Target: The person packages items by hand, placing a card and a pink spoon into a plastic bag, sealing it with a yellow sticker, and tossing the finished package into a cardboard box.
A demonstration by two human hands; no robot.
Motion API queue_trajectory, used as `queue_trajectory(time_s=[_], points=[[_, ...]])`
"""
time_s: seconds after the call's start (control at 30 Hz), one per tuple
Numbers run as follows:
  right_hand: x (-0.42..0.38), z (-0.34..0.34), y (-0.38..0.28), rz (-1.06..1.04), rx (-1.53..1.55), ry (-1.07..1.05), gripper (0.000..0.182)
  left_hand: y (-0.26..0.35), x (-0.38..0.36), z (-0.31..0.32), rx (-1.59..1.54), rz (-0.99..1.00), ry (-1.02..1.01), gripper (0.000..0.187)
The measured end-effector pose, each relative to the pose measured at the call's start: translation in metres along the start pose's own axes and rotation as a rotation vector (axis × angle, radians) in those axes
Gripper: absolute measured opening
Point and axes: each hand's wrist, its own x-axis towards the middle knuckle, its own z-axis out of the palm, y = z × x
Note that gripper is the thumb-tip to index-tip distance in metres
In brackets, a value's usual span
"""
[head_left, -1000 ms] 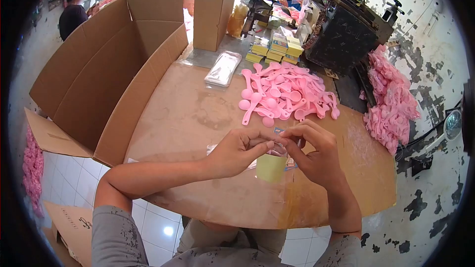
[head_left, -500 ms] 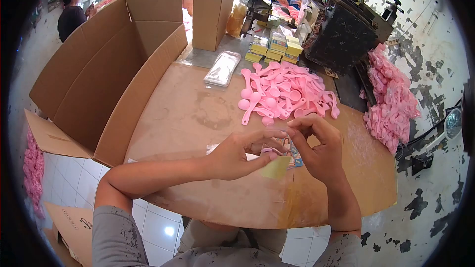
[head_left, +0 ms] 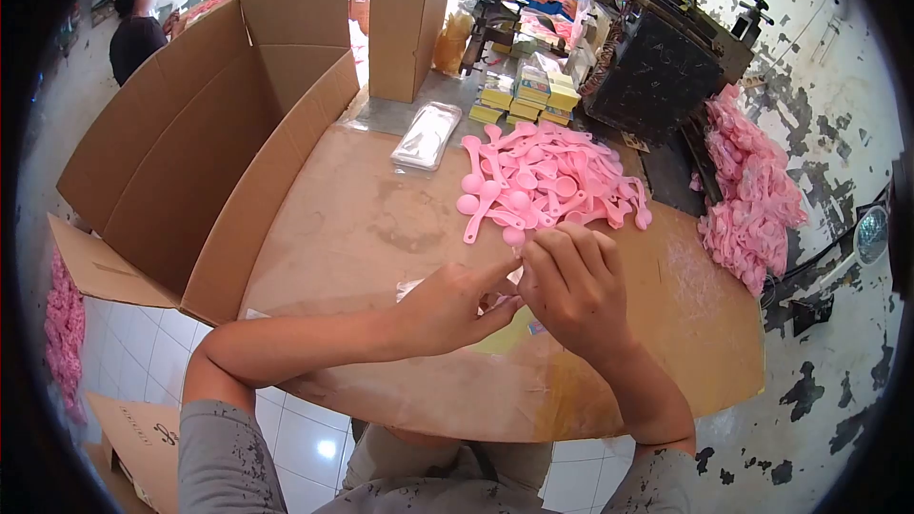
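My left hand [head_left: 455, 307] and my right hand [head_left: 574, 293] meet over the front middle of the cardboard-covered table [head_left: 343, 228]. The left fingers are closed on a small clear plastic bag [head_left: 517, 275], partly hidden between the hands. My right hand is curled with its fingertips at the bag's upper edge; what it pinches is too small to make out. Under the hands lies a yellow-green card [head_left: 503, 338], mostly covered. Just beyond them is a heap of pink plastic spoons [head_left: 552, 176].
A large open carton [head_left: 257, 181] stands at the left, a smaller box [head_left: 405, 43] behind. Clear bags [head_left: 427, 136] and stacked card packs [head_left: 531, 90] lie farther back. A dark machine [head_left: 652, 67] and pink bundles [head_left: 752, 195] are at right. Two other people are in the background.
My right hand has moved left and down against my left hand, its fingers now curled over. The printed cards between the hands are now mostly covered.
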Motion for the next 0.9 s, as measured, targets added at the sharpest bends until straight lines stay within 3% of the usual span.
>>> queue_trajectory(time_s=[0.13, 0.2, 0.27, 0.33, 0.4, 0.47, 0.5, 0.57, 0.63, 0.73, 0.83, 0.9], points=[[0.001, -0.001, 0.025, 0.192, 0.054, 0.039, 0.019, 0.001, 0.0, 0.002, 0.022, 0.045, -0.036, 0.058], [-0.014, -0.017, 0.059, 0.553, 0.398, -0.008, 0.013, 0.003, 0.002, -0.001, -0.06, 0.031, -0.042, 0.055], [-0.023, -0.057, 0.079, 0.887, 1.03, -0.224, 0.012, 0.002, 0.005, -0.008, -0.16, -0.03, -0.054, 0.052], [-0.073, -0.086, 0.121, 0.877, 1.699, -0.283, 0.01, -0.005, 0.008, -0.006, -0.377, -0.107, -0.05, 0.05], [-0.124, -0.101, 0.163, 0.866, 1.939, -0.197, 0.009, -0.008, 0.012, -0.008, -0.496, -0.153, -0.062, 0.049], [-0.185, -0.101, 0.211, 0.985, 1.777, 0.029, 0.017, -0.01, 0.013, -0.011, -0.52, -0.181, -0.09, 0.048], [-0.215, -0.099, 0.229, 1.054, 1.518, 0.057, 0.022, -0.012, 0.012, -0.009, -0.525, -0.176, -0.078, 0.048], [-0.255, -0.08, 0.228, 0.986, 0.574, -0.17, 0.035, -0.017, 0.014, -0.006, -0.526, -0.163, -0.053, 0.047], [-0.262, -0.071, 0.217, 0.793, -0.354, -0.349, 0.048, -0.017, 0.016, -0.006, -0.565, -0.171, -0.034, 0.045], [-0.204, -0.097, 0.186, 1.055, 0.09, -0.383, 0.044, -0.021, 0.016, -0.004, -0.595, -0.2, -0.024, 0.042], [-0.209, -0.069, 0.212, 1.26, 0.459, -0.287, 0.037, -0.024, 0.015, 0.003, -0.606, -0.219, -0.002, 0.038], [-0.165, -0.054, 0.167, 0.559, -0.08, -0.185, 0.033, -0.03, 0.017, 0.003, -0.606, -0.216, 0.024, 0.034]])
